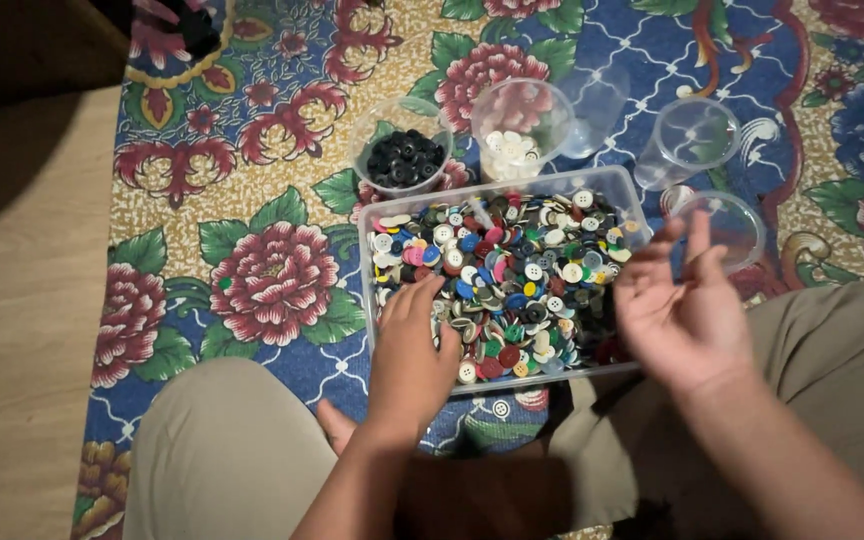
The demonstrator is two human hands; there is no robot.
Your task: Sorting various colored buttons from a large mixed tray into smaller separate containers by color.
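A clear plastic box [366, 262] full of mixed coloured buttons [512, 280] sits on a flowered mat in front of my crossed legs. My left hand [410, 350] rests palm down on the buttons at the box's near left corner, fingers together. Over the box's right end, my right hand [680, 300] hovers palm up with fingers spread; I see nothing in it. Behind the box stand a clear cup of black buttons [404, 158] and a clear cup of white buttons [514, 150].
Three empty clear cups stand at the back right: one [594, 102], another [694, 138] and one [734, 228] beside my right hand. The flowered mat [272, 200] covers the floor; bare wood floor [22, 300] lies to the left. A loose white button [501, 409] lies near my legs.
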